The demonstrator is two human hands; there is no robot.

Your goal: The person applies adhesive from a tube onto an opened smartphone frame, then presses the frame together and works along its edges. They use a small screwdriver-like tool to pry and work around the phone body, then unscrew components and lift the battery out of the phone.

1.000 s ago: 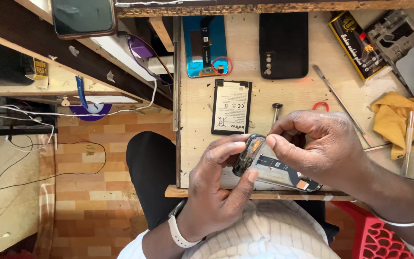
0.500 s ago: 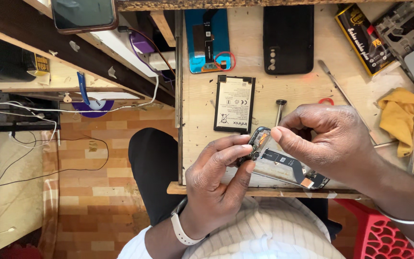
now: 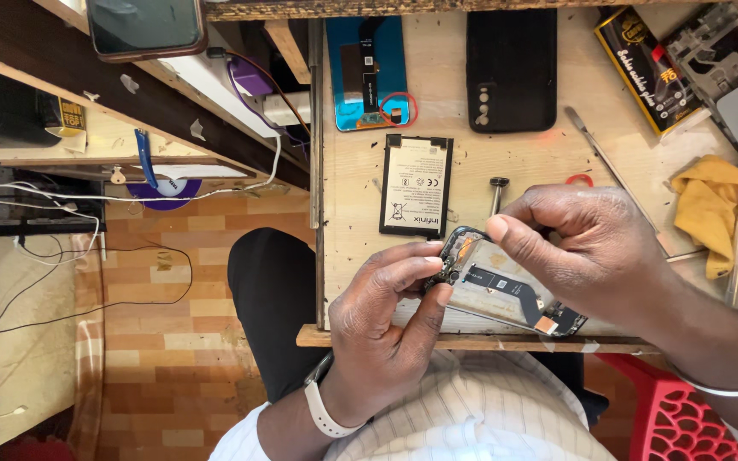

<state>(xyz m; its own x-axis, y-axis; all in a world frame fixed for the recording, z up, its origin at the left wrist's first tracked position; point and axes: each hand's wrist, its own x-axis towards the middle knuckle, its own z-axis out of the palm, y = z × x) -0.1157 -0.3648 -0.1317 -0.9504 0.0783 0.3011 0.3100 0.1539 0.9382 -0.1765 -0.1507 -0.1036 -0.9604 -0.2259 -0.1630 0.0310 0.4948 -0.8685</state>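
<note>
Opened phone [image 3: 506,290] held over near edge of wooden table [image 3: 557,162]. Left hand [image 3: 382,329] pinches phone's top corner, thumb and fingers closed on it. Right hand [image 3: 591,248] curls over phone, thumb and forefinger pressing its upper part. Battery [image 3: 416,185] lies just beyond; yellow cloth [image 3: 711,209] at right.

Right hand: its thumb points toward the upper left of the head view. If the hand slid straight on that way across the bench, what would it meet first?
Probably the loose battery, lying just beyond the right hand and the opened phone it holds; height above the bench is unclear.
</note>
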